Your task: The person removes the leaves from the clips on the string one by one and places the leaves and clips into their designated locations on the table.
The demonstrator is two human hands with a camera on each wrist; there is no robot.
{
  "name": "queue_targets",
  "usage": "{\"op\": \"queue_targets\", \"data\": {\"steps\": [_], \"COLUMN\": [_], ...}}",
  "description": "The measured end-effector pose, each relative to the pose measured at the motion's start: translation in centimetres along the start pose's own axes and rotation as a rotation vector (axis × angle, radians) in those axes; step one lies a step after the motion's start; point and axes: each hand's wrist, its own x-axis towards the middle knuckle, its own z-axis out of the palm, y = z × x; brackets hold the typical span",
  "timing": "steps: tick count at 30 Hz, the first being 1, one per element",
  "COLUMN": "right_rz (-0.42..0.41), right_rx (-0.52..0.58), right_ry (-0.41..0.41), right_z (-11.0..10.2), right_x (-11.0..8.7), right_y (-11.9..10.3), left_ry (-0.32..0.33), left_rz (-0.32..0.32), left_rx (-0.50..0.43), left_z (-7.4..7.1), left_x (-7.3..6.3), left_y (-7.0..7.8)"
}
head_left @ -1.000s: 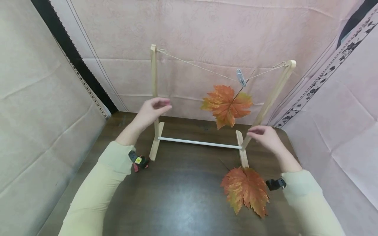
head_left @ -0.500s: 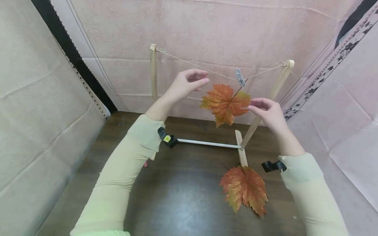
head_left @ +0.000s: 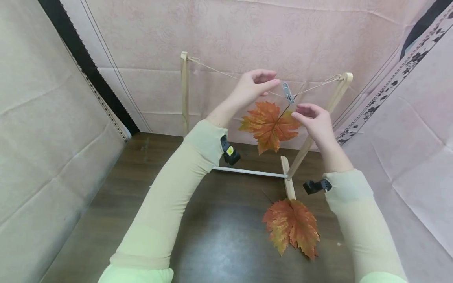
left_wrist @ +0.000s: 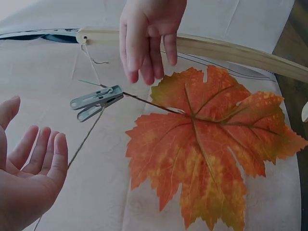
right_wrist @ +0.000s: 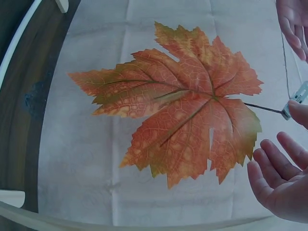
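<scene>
I see the left hand (head_left: 256,84) and right hand (head_left: 313,120) near the peg (head_left: 288,93), fingers loosely spread, holding nothing; the leaf (head_left: 270,127) hangs by its stem from the peg on the string (left_wrist: 85,139); I judge this a reach; next needs a careful pinch.

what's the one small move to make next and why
Probably pinch the clothespin with the left hand: that hand hovers beside it, holding nothing, and the clothespin holds the hanging leaf by its stem at the string. The right hand, also empty, hovers near the leaf, so it could perhaps steady it.
</scene>
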Motion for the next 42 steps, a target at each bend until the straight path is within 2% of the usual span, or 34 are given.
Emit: {"op": "queue_targets", "data": {"steps": [10, 22, 27, 33, 42], "right_rz": [-0.018, -0.034, -0.047, -0.057, -0.068], "right_rx": [0.070, 0.114, 0.131, 0.127, 0.161], "right_ry": [-0.008, 0.013, 0.018, 0.014, 0.010], "right_z": [1.4, 2.3, 2.5, 2.6, 2.4], "right_x": [1.5, 2.1, 2.3, 2.4, 2.3], "right_y": [0.2, 0.9, 0.8, 0.7, 0.6], "left_ry": [0.051, -0.002, 0.005, 0.055, 0.091], "left_rz": [-0.038, -0.107, -0.089, -0.063, -0.046], "left_rx": [0.037, 0.129, 0.145, 0.153, 0.095], "left_z": [1.7, 2.9, 3.3, 3.9, 4.2], "left_x": [1.5, 2.0, 2.4, 2.7, 2.6], "left_y": [0.5, 0.3, -0.3, -0.5, -0.8]}}
